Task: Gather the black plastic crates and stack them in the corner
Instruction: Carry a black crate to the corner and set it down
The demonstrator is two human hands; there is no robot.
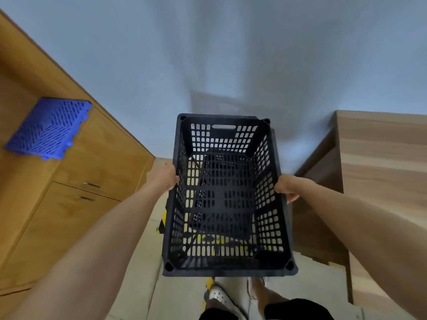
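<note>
Two hands grip one black crate (225,197) by its long sides: the left hand (163,176) curls round the left rim, the right hand (285,187) round the right. It hangs open-side up above the floor (141,273), possibly over another crate. A blue crate (47,128) rests on the wooden cabinet (69,192).

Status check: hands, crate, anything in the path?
Left hand and right hand grip black perforated plastic crate by its long sides. Crate empty, carried. Yellow-black object below, unclear.
</note>
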